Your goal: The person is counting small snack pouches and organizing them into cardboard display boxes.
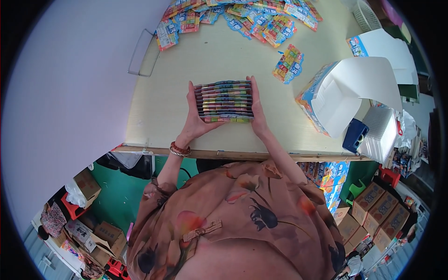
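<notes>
Head view: clasping a stack of flat, brightly printed packets (225,102) between left hand (194,122) and right hand (258,112), over the table (163,116). Right of the stack, open white box (373,70), colour-printed outside. Beyond the stack, rightward, loose packet (288,65); farther beyond, heaped packets (279,31) bearing small lettering.

There are one packet stack (225,101), one lone packet (289,64) and two white-lined cartons (371,77) (389,51).

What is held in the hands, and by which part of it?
A stack of flat, multicoloured packets is held by its two side edges, between the left hand and the right hand.
</notes>
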Tool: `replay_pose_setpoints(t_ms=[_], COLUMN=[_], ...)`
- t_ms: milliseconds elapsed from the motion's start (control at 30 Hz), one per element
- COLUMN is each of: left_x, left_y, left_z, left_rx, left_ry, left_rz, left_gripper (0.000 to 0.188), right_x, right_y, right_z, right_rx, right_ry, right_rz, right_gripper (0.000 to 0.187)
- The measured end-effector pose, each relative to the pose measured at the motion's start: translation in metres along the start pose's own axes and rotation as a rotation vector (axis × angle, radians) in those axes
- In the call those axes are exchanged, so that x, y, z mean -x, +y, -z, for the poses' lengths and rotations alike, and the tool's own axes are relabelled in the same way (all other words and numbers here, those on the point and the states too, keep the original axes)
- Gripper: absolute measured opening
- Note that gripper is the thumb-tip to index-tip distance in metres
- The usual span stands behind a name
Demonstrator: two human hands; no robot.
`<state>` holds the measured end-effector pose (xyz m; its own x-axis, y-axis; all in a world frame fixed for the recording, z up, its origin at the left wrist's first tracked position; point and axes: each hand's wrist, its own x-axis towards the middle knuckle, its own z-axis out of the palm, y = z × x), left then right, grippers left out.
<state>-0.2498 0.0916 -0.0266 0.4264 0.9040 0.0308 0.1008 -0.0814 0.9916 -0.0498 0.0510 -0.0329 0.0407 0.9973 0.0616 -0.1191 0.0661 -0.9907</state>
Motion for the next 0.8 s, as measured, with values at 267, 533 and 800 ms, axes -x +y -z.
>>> replay_pose_setpoints(t_ms=[267,533,800], left_x=[0.012,0.018,0.008], left_y=[-0.002,-0.016,-0.01], left_z=[0.006,0.013,0.016], left_rx=[-0.422,-0.464,-0.45], left_ry=[-0.07,-0.093,-0.105], left_rz=[-0.133,-0.186,-0.178], left_gripper=[0.14,0.139,0.128], right_x=[0.018,0.021,0.002], right_y=[-0.012,-0.002,-0.013], right_z=[0.005,0.027,0.056], right_rx=[0.129,0.063,-0.051], right_ry=[-0.012,-0.116,-0.189], right_rz=[0.063,-0.088,-0.297], right_gripper=[0.086,0.076,0.067])
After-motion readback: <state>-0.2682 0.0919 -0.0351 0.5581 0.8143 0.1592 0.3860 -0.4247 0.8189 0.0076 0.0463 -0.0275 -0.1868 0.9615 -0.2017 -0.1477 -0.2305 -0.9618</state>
